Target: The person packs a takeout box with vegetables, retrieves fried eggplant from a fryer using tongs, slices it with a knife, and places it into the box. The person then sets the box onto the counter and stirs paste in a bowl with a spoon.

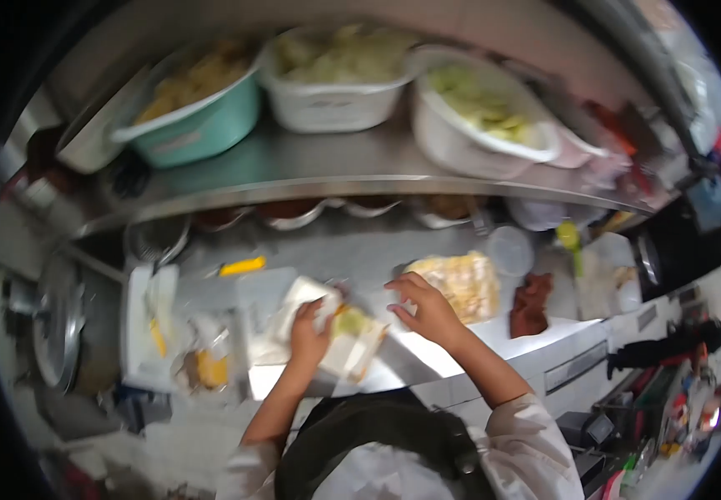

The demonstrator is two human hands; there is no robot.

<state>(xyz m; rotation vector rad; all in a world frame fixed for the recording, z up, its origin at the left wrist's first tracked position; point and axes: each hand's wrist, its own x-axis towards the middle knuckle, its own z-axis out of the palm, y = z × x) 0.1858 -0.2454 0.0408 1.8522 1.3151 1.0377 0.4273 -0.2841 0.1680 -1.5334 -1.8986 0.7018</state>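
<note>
Head view, from above: a metal worktop is seen below a shelf. Near its front edge, 2 pale, bread-like pieces are laid side by side: a left piece and a right piece, with green filling seen on the right piece. The left piece is touched by the left hand, its fingers curled; whether it is gripped or only steadied cannot be told. The right hand is held open, fingers bent and apart, with nothing seen in it, just beside a yellowish stack.

For careful handling, the left piece is best held lightly, with pressure spread across the fingers, so that tearing is avoided. The filling is best kept away from the edges.

Much is blurred. Part of the left piece is covered by the left hand. The makeup of the filling and of a reddish-brown item cannot be made out. Bowls under the shelf are partly hidden by it, and the corners are cut off in darkness.
</note>
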